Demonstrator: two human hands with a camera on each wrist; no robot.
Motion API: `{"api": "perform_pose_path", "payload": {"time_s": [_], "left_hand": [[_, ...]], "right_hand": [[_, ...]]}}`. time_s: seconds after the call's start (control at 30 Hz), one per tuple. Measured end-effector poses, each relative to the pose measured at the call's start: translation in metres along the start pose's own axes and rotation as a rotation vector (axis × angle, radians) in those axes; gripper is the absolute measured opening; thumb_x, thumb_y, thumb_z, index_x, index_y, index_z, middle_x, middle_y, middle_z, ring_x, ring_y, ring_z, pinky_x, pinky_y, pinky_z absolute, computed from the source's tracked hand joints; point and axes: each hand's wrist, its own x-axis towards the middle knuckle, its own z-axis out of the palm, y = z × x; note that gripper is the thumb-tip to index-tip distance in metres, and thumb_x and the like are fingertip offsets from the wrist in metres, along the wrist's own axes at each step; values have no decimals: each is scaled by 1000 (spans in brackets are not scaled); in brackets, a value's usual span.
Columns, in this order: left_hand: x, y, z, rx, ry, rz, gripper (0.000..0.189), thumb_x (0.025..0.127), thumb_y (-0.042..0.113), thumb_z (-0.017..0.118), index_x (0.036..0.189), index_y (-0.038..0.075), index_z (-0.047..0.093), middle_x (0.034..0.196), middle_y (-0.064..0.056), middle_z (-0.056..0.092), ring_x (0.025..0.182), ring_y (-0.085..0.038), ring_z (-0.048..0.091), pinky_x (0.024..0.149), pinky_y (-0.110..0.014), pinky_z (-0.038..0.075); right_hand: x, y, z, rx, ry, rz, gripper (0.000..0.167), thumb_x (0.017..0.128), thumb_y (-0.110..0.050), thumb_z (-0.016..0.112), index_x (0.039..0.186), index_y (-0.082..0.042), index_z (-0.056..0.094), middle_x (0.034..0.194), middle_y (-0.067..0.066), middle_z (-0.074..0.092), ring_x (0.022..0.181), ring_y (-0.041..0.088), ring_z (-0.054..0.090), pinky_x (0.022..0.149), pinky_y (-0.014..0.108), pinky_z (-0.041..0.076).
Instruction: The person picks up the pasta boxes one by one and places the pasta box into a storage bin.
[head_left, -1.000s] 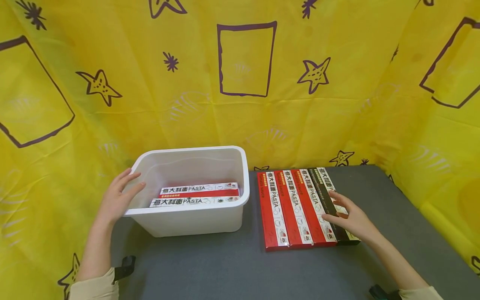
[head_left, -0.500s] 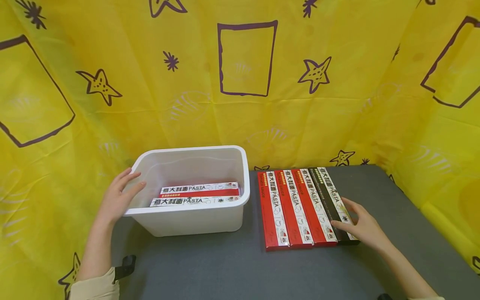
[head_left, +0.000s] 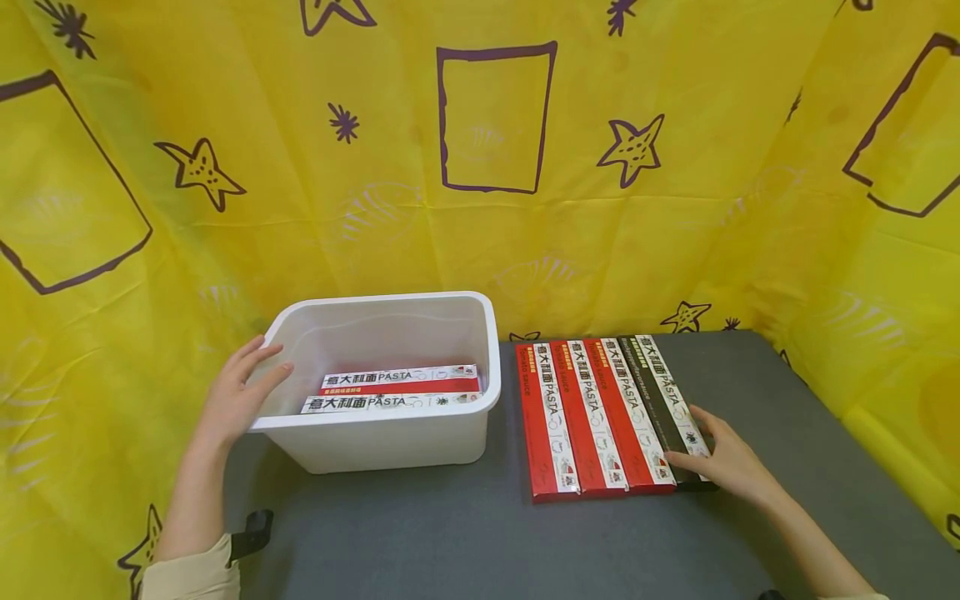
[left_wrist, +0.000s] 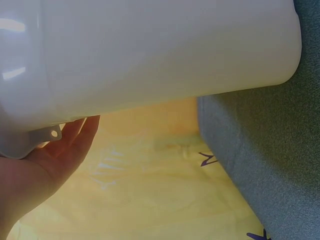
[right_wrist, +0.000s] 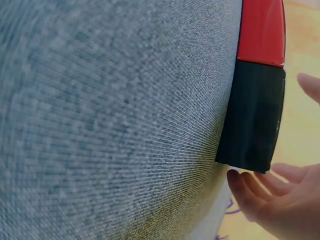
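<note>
In the head view my left hand (head_left: 236, 396) rests at the left rim of a white plastic tub (head_left: 390, 442), fingers extended and the thumb reaching over the inside. From the left wrist, its fingers (left_wrist: 82, 137) lie along the tub's outside, beside a tab with a hole. My right hand (head_left: 727, 454) is at the near end of a black pasta box (head_left: 652, 400), the outermost of a row. Its fingers (right_wrist: 245, 192) are right at the box's outer side; its thumb hovers above the top face with a gap showing.
Left of the black box, several red pasta boxes (head_left: 551, 442) lie side by side on the dark grey tabletop (head_left: 420, 533). Inside the tub are pasta boxes with white and red faces (head_left: 401, 386). A yellow patterned cloth (head_left: 480, 242) encloses the table's back and sides.
My right hand has shifted right and slightly nearer, from over the black box to its outer side, uncovering more of its printed face. The left hand and tub stay as they were.
</note>
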Motion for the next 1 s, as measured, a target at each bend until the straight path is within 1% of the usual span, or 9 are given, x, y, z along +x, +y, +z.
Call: {"api": "perform_pose_path", "payload": {"time_s": [0.1,0.23,0.43,0.67,0.83,1.0], "left_hand": [[0,0,0,-1,2,9,61,99,38,53,142,-4,44,158,-22,19,141,-51,15,103,-74,14],[-1,0,0,2,-1,13,61,99,38,53,142,-4,44,158,-22,20,141,-52,15,103,-74,14],[-1,1,0,-11,-3,7,60,99,37,54,142,-4,44,158,-22,19,141,-52,14,103,-75,14],[-1,1,0,-16,-3,7,61,99,37,54,143,-3,44,159,-21,18,141,-52,13,102,-75,14],[-1,2,-1,-17,0,10,60,99,37,54,142,-4,44,158,-22,19,141,-52,14,102,-75,14],[-2,2,0,-14,5,20,60,99,36,54,142,-4,45,158,-22,20,140,-52,15,103,-75,14]], "right_hand": [[1,2,1,-36,-5,4,102,79,-46,76,146,11,26,136,36,39,116,47,47,87,59,44],[3,5,2,-73,-5,-3,102,78,-46,77,145,13,27,136,39,37,117,50,44,89,64,41],[4,5,3,-94,-12,-6,102,77,-45,77,143,15,28,137,41,35,120,53,40,92,67,38],[6,5,3,-101,-26,9,101,78,-45,76,142,17,28,136,42,36,119,54,41,92,67,39],[6,4,3,-116,-10,-5,98,78,-41,76,140,18,29,135,43,37,120,55,41,93,66,39],[4,2,1,-125,-15,3,97,79,-38,75,140,19,28,135,44,36,119,56,41,92,67,39]]}}
